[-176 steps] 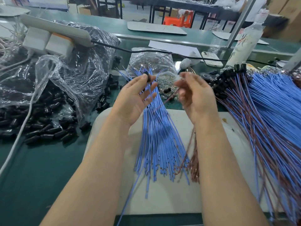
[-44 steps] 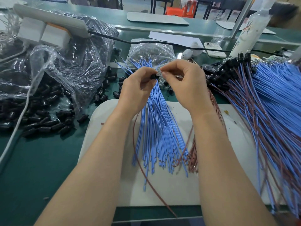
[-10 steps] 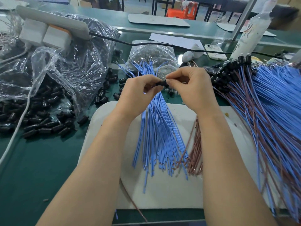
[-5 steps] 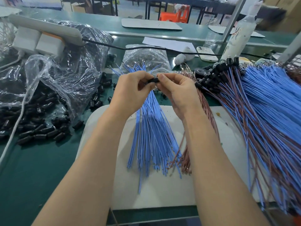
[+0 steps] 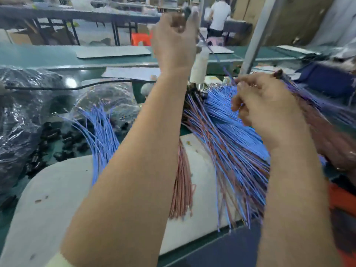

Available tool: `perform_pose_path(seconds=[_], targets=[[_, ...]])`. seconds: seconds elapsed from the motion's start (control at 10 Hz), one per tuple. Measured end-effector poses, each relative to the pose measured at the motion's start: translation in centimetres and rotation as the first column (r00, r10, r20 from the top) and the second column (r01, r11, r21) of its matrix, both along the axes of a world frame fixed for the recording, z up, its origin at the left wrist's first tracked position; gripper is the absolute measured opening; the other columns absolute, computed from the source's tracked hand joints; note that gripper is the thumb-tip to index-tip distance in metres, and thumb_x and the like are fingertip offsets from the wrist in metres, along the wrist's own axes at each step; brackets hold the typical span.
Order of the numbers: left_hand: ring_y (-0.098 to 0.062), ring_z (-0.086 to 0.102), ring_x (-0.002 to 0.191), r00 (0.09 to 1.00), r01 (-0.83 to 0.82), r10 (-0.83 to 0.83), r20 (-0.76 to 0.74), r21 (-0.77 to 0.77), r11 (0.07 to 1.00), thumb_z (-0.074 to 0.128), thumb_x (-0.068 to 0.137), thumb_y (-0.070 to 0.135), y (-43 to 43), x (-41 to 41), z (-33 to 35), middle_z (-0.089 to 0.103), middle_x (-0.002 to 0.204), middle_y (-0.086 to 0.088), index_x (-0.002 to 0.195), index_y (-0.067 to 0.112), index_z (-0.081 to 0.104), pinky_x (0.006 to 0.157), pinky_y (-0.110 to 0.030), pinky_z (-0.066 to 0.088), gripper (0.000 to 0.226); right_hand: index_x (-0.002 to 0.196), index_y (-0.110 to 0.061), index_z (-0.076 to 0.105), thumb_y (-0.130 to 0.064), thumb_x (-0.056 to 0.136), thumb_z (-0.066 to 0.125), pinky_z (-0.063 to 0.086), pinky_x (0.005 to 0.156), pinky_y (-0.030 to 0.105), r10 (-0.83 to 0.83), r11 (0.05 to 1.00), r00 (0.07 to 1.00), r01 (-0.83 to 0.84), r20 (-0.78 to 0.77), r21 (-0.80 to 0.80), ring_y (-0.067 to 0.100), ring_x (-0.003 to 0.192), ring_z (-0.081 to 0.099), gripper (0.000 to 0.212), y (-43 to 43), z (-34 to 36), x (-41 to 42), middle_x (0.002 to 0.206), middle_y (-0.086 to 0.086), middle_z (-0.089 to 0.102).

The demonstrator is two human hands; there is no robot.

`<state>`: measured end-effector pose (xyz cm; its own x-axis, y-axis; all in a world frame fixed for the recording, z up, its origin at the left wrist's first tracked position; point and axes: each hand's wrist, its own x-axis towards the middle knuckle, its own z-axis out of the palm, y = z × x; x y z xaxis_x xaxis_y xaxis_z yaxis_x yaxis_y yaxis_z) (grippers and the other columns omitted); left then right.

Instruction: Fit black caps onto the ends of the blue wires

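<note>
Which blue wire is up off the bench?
The single blue wire strung between both hands: left hand pinches its raised end, right hand holds it lower; other wires lie piled.

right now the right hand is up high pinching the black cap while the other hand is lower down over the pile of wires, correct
Not quite: the head view shows the left hand up high, pinching the black cap. The right hand is the lower one, over the pile of wires.

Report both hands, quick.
Left hand: grips small black plastic cap on thin blue wire.
Right hand: fingers pinch that wire lower down, blurred.
</note>
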<state>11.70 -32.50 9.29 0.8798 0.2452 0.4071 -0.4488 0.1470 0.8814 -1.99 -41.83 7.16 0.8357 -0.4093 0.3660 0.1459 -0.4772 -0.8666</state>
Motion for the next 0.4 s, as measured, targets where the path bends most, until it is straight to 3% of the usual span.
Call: perform_pose_path(seconds=[0.1,0.2,0.3,0.4], targets=[[-0.012,0.058,0.075,0.974,0.079,0.012,-0.228,0.382,0.921,0.068,0.085,0.024,-2.0,0.5,-5.2,0.069,0.096,-0.007,0.101,0.007,0.063,0.059,-0.01,0.039,0.024,0.092,-0.014,0.062,-0.02,0.096,0.051,0.048,0.076,0.038,-0.297,0.935,0.934,0.243,-0.198,-0.257,0.024,0.085,0.065,0.013,-1.4,-4.6,2.8,0.087,0.007,0.071],[-0.027,0.064,0.095,0.926,0.223,-0.059,-0.374,0.413,0.883,0.068,0.083,0.014,-3.4,-0.9,-11.1,0.065,0.109,-0.016,0.121,0.001,0.043,0.086,-0.029,0.05,0.047,0.107,-0.006,0.061,-0.023,0.096,0.052,0.041,0.088,0.04,-0.452,0.87,0.829,0.328,-0.33,-0.368,0.034,0.109,0.056,0.022,-1.0,-9.6,5.0,0.111,0.016,0.065],[-0.031,0.064,0.088,0.956,0.198,-0.052,-0.29,0.505,0.84,0.064,0.087,0.013,-3.6,-1.1,-12.8,0.064,0.099,-0.016,0.129,0.006,0.029,0.079,-0.039,0.052,0.055,0.104,-0.01,0.06,-0.023,0.094,0.055,0.039,0.088,0.038,-0.509,0.837,0.813,0.39,-0.283,-0.383,0.032,0.109,0.052,0.017,-0.7,-11.6,5.3,0.111,0.012,0.063],[-0.018,0.062,0.075,0.982,0.136,-0.044,-0.185,0.517,0.845,0.065,0.088,0.019,-3.4,-1.4,-12.4,0.062,0.082,-0.003,0.119,0.011,0.036,0.067,-0.029,0.047,0.044,0.103,-0.014,0.056,-0.019,0.092,0.056,0.037,0.09,0.038,-0.508,0.838,0.838,0.428,-0.199,-0.337,0.03,0.107,0.051,0.012,-0.8,-11.4,5.2,0.109,0.009,0.061]])
